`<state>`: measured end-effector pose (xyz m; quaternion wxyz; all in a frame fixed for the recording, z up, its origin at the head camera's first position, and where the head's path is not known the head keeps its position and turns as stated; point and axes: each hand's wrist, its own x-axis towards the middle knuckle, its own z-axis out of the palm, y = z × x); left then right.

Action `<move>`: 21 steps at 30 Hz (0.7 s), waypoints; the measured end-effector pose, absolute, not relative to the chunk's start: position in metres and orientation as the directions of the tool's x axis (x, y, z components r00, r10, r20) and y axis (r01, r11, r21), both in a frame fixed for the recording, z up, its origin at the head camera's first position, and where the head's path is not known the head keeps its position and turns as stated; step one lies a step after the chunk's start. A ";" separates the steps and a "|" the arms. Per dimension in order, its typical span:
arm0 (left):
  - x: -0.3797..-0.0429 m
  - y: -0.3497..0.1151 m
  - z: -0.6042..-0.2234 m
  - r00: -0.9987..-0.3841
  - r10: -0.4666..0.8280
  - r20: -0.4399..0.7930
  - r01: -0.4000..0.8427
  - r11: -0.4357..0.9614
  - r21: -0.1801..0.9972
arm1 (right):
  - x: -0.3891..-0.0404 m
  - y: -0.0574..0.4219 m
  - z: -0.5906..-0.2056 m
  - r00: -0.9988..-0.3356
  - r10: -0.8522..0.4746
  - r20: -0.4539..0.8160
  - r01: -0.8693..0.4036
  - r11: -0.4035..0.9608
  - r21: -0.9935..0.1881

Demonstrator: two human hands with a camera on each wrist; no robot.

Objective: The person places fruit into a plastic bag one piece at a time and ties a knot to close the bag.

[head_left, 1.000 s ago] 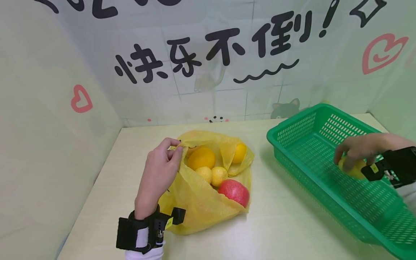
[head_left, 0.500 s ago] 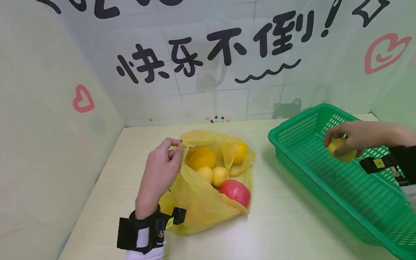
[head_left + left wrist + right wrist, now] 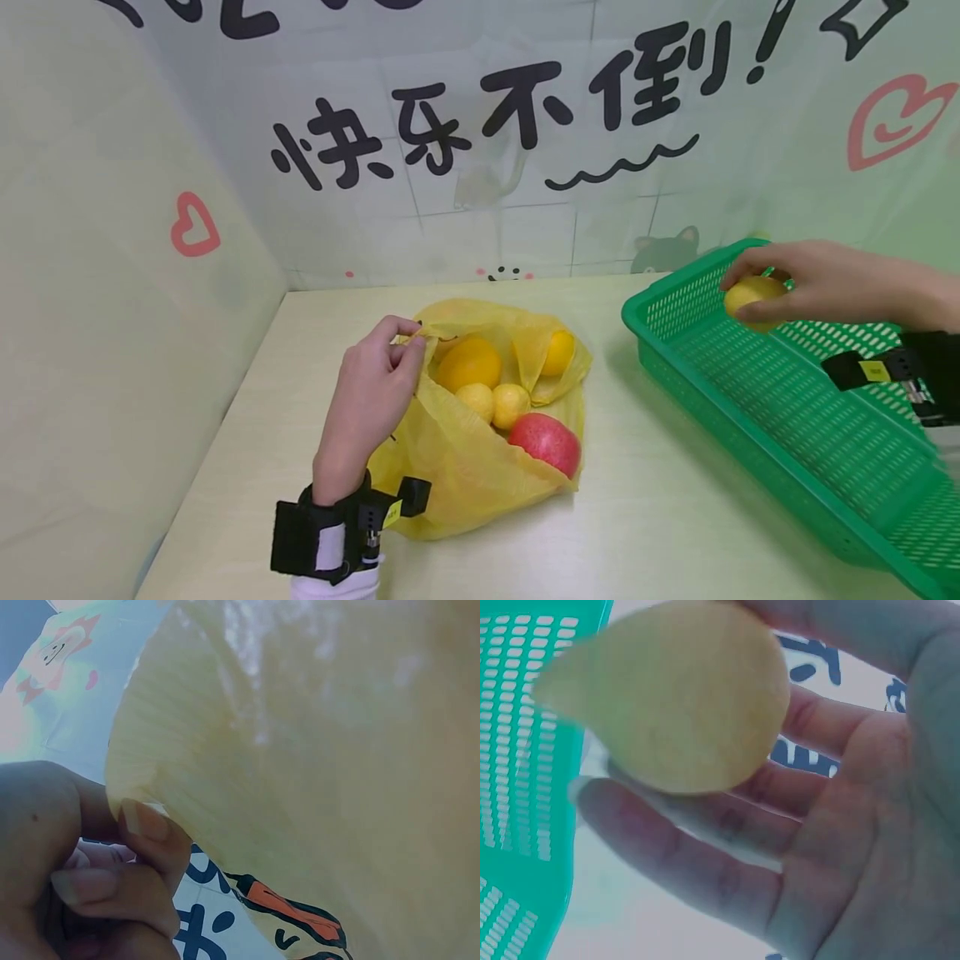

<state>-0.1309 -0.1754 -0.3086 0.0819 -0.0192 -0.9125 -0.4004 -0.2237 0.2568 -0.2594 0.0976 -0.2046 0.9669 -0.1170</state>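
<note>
Thumb and fingers of my left hand [image 3: 367, 396] pinch the rim of a thin yellow plastic bag [image 3: 457, 483], pulling its mouth wide. Inside lie a large orange-yellow fruit [image 3: 469, 364], two small pale yellow fruits [image 3: 511, 406], a red round fruit [image 3: 546, 443] and another orange-yellow fruit [image 3: 558, 353] partly behind the plastic. Over the far end of a green basket [image 3: 757, 475], my right hand [image 3: 840, 282] grips a yellow lemon [image 3: 752, 300]. Its tapered tip shows in the right wrist view. The left wrist view is mostly filled by bag film [image 3: 315, 765].
The bag and basket stand on a pale wooden table [image 3: 615, 517]. Behind it is a printed cloth wall [image 3: 495, 233] with black writing, and another wall [image 3: 112, 333] runs along the left. The basket's near end runs out of the frame at lower right.
My right hand has lifted the lemon from low inside the basket and carried it up and leftward to its far end. My left hand and the bag stay in place.
</note>
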 end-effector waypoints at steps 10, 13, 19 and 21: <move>-0.130 -0.176 -0.308 -0.986 -0.032 0.164 0.098 0.683 0.724 | -0.220 0.211 -0.250 -0.855 -0.519 0.002 -0.489 0.804 -0.338; -0.130 -0.176 -0.309 -0.985 -0.028 0.169 0.104 0.684 0.722 | -0.220 0.197 -0.251 -0.834 -0.550 0.042 -0.528 0.776 -0.345; -0.131 -0.175 -0.309 -0.985 -0.026 0.173 0.109 0.682 0.723 | -0.221 0.171 -0.256 -0.780 -0.619 0.089 -0.608 0.716 -0.344; -0.131 -0.175 -0.309 -0.985 -0.027 0.172 0.108 0.681 0.724 | -0.222 0.162 -0.259 -0.761 -0.641 0.101 -0.632 0.699 -0.336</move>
